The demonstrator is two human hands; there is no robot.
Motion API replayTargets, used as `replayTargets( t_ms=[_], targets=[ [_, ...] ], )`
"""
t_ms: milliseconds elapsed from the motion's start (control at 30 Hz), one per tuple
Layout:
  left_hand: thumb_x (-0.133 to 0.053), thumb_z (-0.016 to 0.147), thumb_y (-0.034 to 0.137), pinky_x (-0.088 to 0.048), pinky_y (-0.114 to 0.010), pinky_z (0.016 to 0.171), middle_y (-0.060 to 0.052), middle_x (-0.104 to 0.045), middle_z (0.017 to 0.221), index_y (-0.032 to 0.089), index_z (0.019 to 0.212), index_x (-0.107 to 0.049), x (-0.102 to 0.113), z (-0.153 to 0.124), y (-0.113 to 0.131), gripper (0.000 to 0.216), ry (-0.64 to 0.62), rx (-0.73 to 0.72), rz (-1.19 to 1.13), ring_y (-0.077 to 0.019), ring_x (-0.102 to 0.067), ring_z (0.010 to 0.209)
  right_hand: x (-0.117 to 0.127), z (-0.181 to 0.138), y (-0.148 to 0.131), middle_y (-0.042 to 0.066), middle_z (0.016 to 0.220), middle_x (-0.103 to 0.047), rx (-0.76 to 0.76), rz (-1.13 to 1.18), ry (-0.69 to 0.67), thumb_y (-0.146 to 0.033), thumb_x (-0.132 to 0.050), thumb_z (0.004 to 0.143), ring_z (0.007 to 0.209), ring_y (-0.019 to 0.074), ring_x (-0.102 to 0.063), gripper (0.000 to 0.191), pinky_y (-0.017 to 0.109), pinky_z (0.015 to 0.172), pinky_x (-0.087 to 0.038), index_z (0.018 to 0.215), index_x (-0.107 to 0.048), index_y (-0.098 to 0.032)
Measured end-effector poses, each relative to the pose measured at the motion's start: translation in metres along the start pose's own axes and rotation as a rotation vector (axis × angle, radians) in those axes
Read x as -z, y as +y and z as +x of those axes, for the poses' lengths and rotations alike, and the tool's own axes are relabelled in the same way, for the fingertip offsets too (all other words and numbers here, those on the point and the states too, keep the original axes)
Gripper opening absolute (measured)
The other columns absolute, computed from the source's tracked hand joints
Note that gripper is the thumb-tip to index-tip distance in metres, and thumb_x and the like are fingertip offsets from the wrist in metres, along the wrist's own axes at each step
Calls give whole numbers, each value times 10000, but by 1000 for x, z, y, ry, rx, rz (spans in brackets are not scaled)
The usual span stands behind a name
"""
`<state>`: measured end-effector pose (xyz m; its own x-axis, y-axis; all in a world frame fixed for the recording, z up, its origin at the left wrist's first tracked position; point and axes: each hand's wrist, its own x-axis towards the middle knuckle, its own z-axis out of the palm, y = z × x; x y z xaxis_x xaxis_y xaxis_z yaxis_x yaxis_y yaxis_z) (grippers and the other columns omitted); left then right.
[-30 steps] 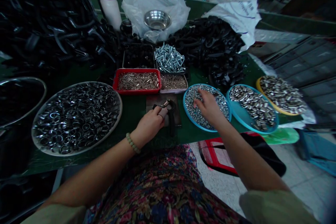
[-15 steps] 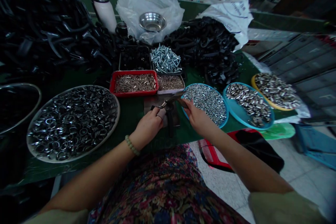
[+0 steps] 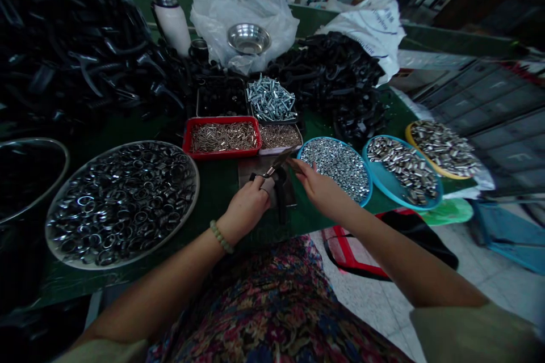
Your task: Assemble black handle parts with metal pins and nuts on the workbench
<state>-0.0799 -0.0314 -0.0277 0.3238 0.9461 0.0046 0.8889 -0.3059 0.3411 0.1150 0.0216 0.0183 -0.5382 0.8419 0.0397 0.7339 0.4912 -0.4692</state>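
Over the middle of the bench, my left hand (image 3: 247, 205) is closed round a black part (image 3: 281, 195) with a bar hanging down and a shiny metal bit by the thumb. My right hand (image 3: 321, 187) is closed too, its fingertips pinching a dark flat piece (image 3: 293, 163) that reaches toward the left hand's part. Whether the two pieces are joined I cannot tell; fingers and shadow hide the contact. Beneath them lies a flat metal plate (image 3: 249, 169). Close by stand a red tray (image 3: 221, 153) of thin metal pins and a blue-rimmed tray (image 3: 369, 190) of small silvery pieces.
To the left stands a round tray (image 3: 196, 195) of dark rings. Bolts (image 3: 272, 99) fill a bin behind the pins. Metal sleeves (image 3: 402, 164) lie in a blue tray at right. Black parts (image 3: 336, 68) are heaped at the back, near a thermos (image 3: 172, 25) and a steel bowl (image 3: 249, 45).
The view has shifted slightly, so the bench things sit a little differently in frame. Both hands keep their holds, with the dark flat piece tilted a bit more upward.
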Motion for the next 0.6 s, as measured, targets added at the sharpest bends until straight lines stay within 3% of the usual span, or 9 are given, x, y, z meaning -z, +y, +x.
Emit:
replayTargets(
  t_ms=[100,200,267,333,400,467,533,600],
  targets=[
    [-505,884,198,-497,-326,807,-89,-553,1089,184,1183,-525,-2,1,2,300,8,10,4,-205,-586,904,-3,1,2,91,1238,-654,-35,8,90,-261,-328,985,1042,260,-674,425,533,1054,-390,1407,-377,-248],
    [-494,886,202,-497,-330,798,-96,-556,1074,187,1195,-524,-3,-4,3,311,5,47,-3,-211,-597,906,-2,-1,3,69,1144,-699,13,-8,8,-234,-345,977,953,252,-705,409,584,1096,-312,1380,-416,-251],
    [-514,885,248,-499,-323,786,-93,-569,1052,177,1231,-503,4,-6,-1,353,23,62,-50,-210,-605,890,1,-7,0,73,1218,-666,36,32,16,-241,-344,979,1018,246,-685,431,554,1090,-343,1408,-386,-258],
    [-519,893,322,-495,-316,801,-96,-584,1072,169,1299,-453,18,-1,-11,438,123,89,-110,-207,-604,907,4,-15,-7,90,1305,-610,19,87,106,-250,-330,983,1128,240,-633,466,476,1042,-427,1448,-331,-248],
    [-459,927,357,-475,-327,850,-105,-603,1096,168,1305,-462,37,19,-24,423,261,127,-115,-209,-593,947,2,-23,-12,120,1243,-646,-7,81,96,-238,-348,971,1085,250,-654,478,428,940,-504,1447,-343,-203],
    [-391,952,314,-434,-365,912,-116,-636,1071,163,1175,-580,53,54,-34,329,306,127,-34,-227,-579,990,-3,-27,-14,136,1130,-698,-23,22,-33,-216,-386,950,954,267,-701,467,410,827,-546,1415,-402,-164],
    [-413,928,248,-399,-407,931,-133,-667,1026,148,1010,-664,61,96,-38,282,203,76,76,-261,-568,1022,-6,-27,-11,133,1123,-704,-16,-5,-100,-216,-398,947,896,266,-713,452,402,776,-557,1396,-430,-170],
    [-450,892,195,-360,-452,943,-155,-678,1033,131,951,-689,59,134,-36,254,91,66,172,-297,-544,1077,-4,-28,-7,112,1228,-660,-9,33,14,-239,-372,964,980,255,-693,445,404,820,-550,1407,-407,-214]
  ],
)
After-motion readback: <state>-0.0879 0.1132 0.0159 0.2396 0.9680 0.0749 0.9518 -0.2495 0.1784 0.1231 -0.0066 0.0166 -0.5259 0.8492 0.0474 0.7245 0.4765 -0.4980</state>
